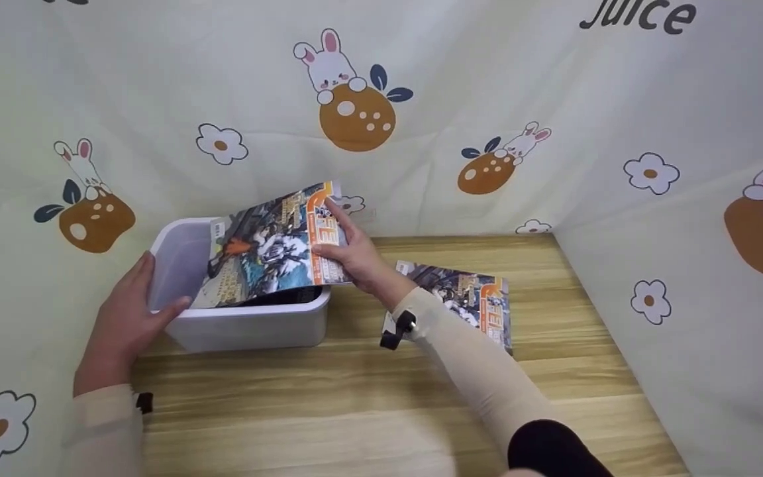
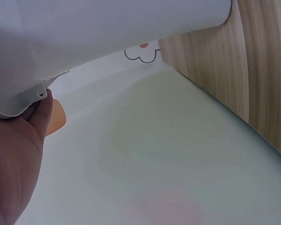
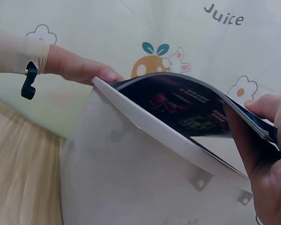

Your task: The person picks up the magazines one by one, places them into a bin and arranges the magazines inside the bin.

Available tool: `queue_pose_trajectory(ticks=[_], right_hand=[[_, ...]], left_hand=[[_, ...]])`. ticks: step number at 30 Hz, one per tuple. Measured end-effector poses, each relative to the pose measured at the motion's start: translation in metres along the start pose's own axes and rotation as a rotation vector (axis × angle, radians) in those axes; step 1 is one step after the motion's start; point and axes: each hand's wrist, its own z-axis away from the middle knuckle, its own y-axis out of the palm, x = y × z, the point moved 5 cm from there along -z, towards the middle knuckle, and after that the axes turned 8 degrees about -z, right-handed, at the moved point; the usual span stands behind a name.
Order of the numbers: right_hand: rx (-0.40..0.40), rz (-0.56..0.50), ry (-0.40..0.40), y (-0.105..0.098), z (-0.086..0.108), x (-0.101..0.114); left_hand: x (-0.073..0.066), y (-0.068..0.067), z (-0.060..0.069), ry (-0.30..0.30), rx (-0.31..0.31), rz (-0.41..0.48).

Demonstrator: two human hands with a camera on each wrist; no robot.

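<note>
My right hand (image 1: pixel 367 262) grips the right edge of a magazine (image 1: pixel 259 248) with an illustrated cover, thumb on top and fingers beneath. The magazine is tilted over the opening of a white plastic bin (image 1: pixel 255 329), its left end reaching inside the rim. In the right wrist view its dark underside (image 3: pixel 178 101) bows upward over the bin. My left hand (image 1: pixel 123 318) holds the bin's left rim, and in the left wrist view its fingers (image 2: pixel 42 112) hook beneath that rim. How deep the magazine's far end sits is hidden.
A second magazine (image 1: pixel 457 285) with a similar cover lies on the wooden table (image 1: pixel 328 411) right of the bin, partly hidden by my right forearm. Patterned cloth (image 1: pixel 434 79) with rabbits and oranges walls the back and both sides. Something dark shows inside the bin.
</note>
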Motion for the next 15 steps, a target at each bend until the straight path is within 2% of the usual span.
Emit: queue_pose_trajectory(ticks=[7,15], right_hand=[[0.009,0.030,0.001,0.012,0.000,-0.008],[0.011,0.042,0.004,0.028,0.001,-0.007]], left_hand=[[-0.001,0.000,0.000,-0.003,0.003,-0.001],[0.002,0.000,0.000,0.001,-0.007,-0.004]])
